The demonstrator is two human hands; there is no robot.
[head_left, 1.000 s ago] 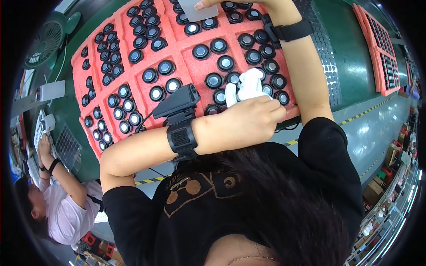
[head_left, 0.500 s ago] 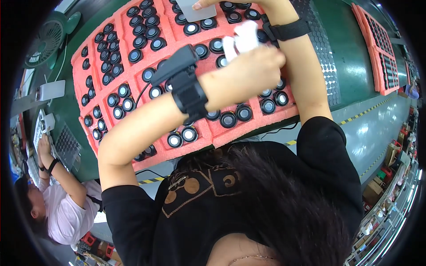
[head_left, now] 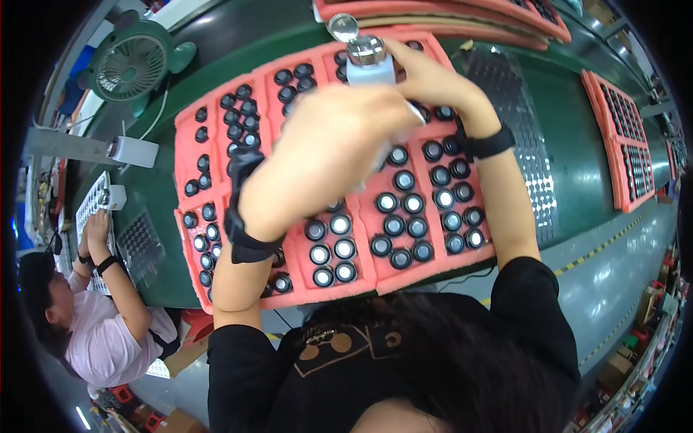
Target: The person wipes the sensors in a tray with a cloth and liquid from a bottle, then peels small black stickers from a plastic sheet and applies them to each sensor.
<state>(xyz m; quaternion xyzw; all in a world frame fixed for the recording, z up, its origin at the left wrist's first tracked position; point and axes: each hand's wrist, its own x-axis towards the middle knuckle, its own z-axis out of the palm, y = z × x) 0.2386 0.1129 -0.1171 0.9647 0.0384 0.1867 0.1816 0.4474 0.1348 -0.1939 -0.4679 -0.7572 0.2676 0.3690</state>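
Observation:
My right hand (head_left: 431, 78) grips a translucent white dispenser bottle (head_left: 370, 73) from its right side. The bottle's round metal top (head_left: 367, 49) has its silver flip lid (head_left: 343, 27) tipped up. Smeared by motion, my left hand (head_left: 343, 133) is closed in front of the bottle. A bit of white cloth (head_left: 417, 114) shows at its fingers; the rest is hidden. Below both hands lies a pink foam tray (head_left: 368, 270), its compartments holding several black round lens-like parts (head_left: 403, 180) with pale, shiny centres.
A green fan (head_left: 130, 65) and another dispenser bottle (head_left: 136, 152) stand at the left. There a co-worker (head_left: 108, 328) handles a white tray (head_left: 92, 209). Clear plastic blister sheets (head_left: 530, 137) lie right of my tray. More pink trays sit at the far edge (head_left: 440, 30) and far right (head_left: 619, 141).
The view has shifted, bringing the bottle's metal top and raised lid into sight. My left hand has moved left, away from my right wrist, toward the bottle. My right hand stays on the bottle.

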